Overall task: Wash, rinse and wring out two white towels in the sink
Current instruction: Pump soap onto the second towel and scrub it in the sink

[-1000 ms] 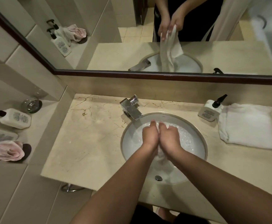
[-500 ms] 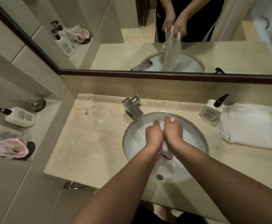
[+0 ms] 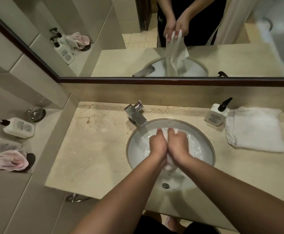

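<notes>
1. Left hand [image 3: 157,144], right hand [image 3: 178,144]: pressed side by side, fingers curled round wet white towel [image 3: 170,163] above sink [image 3: 134,149].
2. Second towel [image 3: 256,130]: folded, counter, 3 o'clock of sink.

The beige marble countertop [image 3: 95,157] holds a round sink [image 3: 212,149] with a chrome faucet [image 3: 136,115] at its rim. Right of it stands a pump bottle [image 3: 216,115] (white, black pump), touching a folded white towel [image 3: 254,130].
</notes>
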Demonstrator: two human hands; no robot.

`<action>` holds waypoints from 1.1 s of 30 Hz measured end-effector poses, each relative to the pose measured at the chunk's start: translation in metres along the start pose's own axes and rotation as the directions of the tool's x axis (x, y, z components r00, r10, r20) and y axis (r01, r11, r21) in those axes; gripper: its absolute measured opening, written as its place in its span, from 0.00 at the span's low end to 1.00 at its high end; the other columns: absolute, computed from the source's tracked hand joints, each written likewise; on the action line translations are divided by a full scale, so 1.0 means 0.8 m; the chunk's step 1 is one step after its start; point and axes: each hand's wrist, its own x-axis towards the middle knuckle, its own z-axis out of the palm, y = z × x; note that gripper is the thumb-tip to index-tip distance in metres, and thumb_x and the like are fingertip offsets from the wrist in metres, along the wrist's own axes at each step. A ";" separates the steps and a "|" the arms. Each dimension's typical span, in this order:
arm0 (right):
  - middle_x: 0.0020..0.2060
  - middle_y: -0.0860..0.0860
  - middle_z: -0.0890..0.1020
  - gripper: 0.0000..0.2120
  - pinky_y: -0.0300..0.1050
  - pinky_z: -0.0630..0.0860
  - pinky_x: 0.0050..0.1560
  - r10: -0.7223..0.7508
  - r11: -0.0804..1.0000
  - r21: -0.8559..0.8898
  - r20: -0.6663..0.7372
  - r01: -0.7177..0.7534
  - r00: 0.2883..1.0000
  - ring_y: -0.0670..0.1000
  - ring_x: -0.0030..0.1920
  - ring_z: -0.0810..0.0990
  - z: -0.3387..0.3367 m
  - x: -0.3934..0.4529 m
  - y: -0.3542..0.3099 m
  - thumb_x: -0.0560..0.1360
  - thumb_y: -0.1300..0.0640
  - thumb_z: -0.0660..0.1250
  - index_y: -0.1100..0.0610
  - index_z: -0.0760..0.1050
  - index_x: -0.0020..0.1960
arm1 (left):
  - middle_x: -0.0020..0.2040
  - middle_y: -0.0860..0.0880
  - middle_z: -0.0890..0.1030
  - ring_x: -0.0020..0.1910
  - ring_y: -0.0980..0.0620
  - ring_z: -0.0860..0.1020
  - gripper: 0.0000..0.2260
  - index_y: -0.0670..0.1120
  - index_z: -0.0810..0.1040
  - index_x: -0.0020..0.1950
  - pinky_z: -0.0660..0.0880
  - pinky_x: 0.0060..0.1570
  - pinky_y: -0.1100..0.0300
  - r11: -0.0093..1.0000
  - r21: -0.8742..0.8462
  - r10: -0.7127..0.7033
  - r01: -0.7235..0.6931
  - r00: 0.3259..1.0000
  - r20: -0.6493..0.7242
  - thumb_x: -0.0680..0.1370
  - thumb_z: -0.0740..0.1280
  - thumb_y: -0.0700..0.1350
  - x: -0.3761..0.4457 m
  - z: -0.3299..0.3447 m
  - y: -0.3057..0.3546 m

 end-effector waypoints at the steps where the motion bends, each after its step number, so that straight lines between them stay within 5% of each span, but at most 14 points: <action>1: 0.36 0.60 0.79 0.18 0.53 0.76 0.46 0.017 1.000 0.025 -0.046 -0.016 0.999 0.61 0.42 0.80 -0.006 0.012 -0.004 0.80 0.51 0.59 0.58 0.70 0.34 | 0.48 0.41 0.83 0.47 0.44 0.82 0.21 0.38 0.78 0.56 0.78 0.50 0.54 1.000 0.001 -0.004 0.004 0.999 0.032 0.83 0.58 0.55 -0.006 0.006 -0.005; 3: 0.33 0.57 0.77 0.17 0.53 0.75 0.44 0.054 0.996 0.079 -0.056 -0.049 0.997 0.59 0.40 0.78 -0.011 0.018 -0.010 0.79 0.52 0.59 0.56 0.68 0.32 | 0.51 0.40 0.83 0.50 0.43 0.82 0.21 0.39 0.78 0.58 0.78 0.55 0.51 1.000 -0.010 0.002 -0.002 0.999 0.044 0.82 0.58 0.56 -0.010 0.012 -0.006; 8: 0.41 0.63 0.83 0.17 0.52 0.77 0.47 -0.010 1.000 -0.002 0.054 0.010 0.998 0.62 0.43 0.82 -0.001 -0.011 0.001 0.79 0.50 0.60 0.60 0.76 0.39 | 0.40 0.44 0.81 0.39 0.47 0.79 0.17 0.41 0.77 0.44 0.74 0.42 0.57 0.999 -0.047 0.010 -0.010 1.000 0.000 0.84 0.58 0.51 0.008 0.000 0.007; 13: 0.41 0.61 0.82 0.16 0.53 0.77 0.49 0.117 0.989 0.093 -0.047 -0.112 0.992 0.62 0.46 0.82 -0.028 0.024 -0.005 0.80 0.51 0.59 0.61 0.75 0.40 | 0.47 0.41 0.85 0.47 0.42 0.83 0.18 0.40 0.79 0.51 0.79 0.53 0.49 1.000 -0.009 -0.023 0.023 0.995 0.096 0.83 0.58 0.54 -0.011 0.026 -0.005; 17: 0.42 0.61 0.83 0.18 0.50 0.79 0.45 0.053 0.999 0.010 0.069 -0.054 0.996 0.61 0.43 0.83 -0.012 -0.002 0.004 0.80 0.49 0.59 0.63 0.77 0.46 | 0.43 0.43 0.82 0.39 0.49 0.80 0.18 0.39 0.77 0.49 0.74 0.37 0.60 1.000 -0.016 -0.015 0.015 1.000 -0.013 0.84 0.57 0.51 0.007 0.014 0.005; 21: 0.39 0.59 0.81 0.17 0.50 0.74 0.45 0.085 0.994 0.069 -0.057 -0.081 0.995 0.62 0.45 0.81 -0.027 0.031 -0.010 0.80 0.52 0.59 0.60 0.74 0.38 | 0.46 0.41 0.83 0.45 0.44 0.82 0.18 0.40 0.78 0.53 0.77 0.42 0.57 1.000 0.010 -0.023 0.022 0.995 0.094 0.84 0.57 0.52 -0.005 0.029 -0.001; 24: 0.45 0.61 0.83 0.17 0.51 0.78 0.51 0.121 0.989 0.084 -0.012 -0.120 0.993 0.62 0.48 0.82 -0.014 0.026 -0.003 0.80 0.50 0.58 0.61 0.77 0.45 | 0.46 0.41 0.82 0.45 0.45 0.82 0.17 0.40 0.78 0.51 0.77 0.43 0.59 1.000 0.005 -0.020 0.020 0.996 0.083 0.84 0.57 0.52 0.008 0.024 0.003; 27: 0.46 0.62 0.83 0.21 0.54 0.79 0.53 0.056 0.998 0.026 0.040 -0.057 0.998 0.62 0.48 0.82 0.002 0.011 0.005 0.79 0.47 0.58 0.64 0.78 0.49 | 0.37 0.44 0.76 0.38 0.48 0.76 0.16 0.43 0.73 0.41 0.73 0.32 0.65 0.999 0.006 -0.040 0.040 0.999 0.024 0.85 0.56 0.48 0.026 0.018 0.009; 31: 0.41 0.61 0.81 0.18 0.50 0.76 0.47 0.087 0.993 0.086 -0.060 -0.082 0.994 0.61 0.45 0.81 -0.016 0.055 -0.008 0.81 0.51 0.58 0.58 0.72 0.35 | 0.50 0.40 0.83 0.50 0.42 0.82 0.20 0.39 0.78 0.54 0.78 0.56 0.50 1.000 0.027 -0.017 0.015 0.996 0.093 0.82 0.58 0.54 0.025 0.038 0.007; 33: 0.44 0.61 0.83 0.16 0.55 0.79 0.52 0.120 0.985 0.132 -0.074 -0.110 0.990 0.62 0.47 0.82 -0.013 0.059 -0.006 0.81 0.51 0.58 0.58 0.73 0.38 | 0.48 0.41 0.83 0.48 0.43 0.82 0.18 0.40 0.77 0.53 0.78 0.56 0.50 0.999 0.044 -0.011 0.006 0.993 0.118 0.83 0.58 0.54 0.027 0.039 0.011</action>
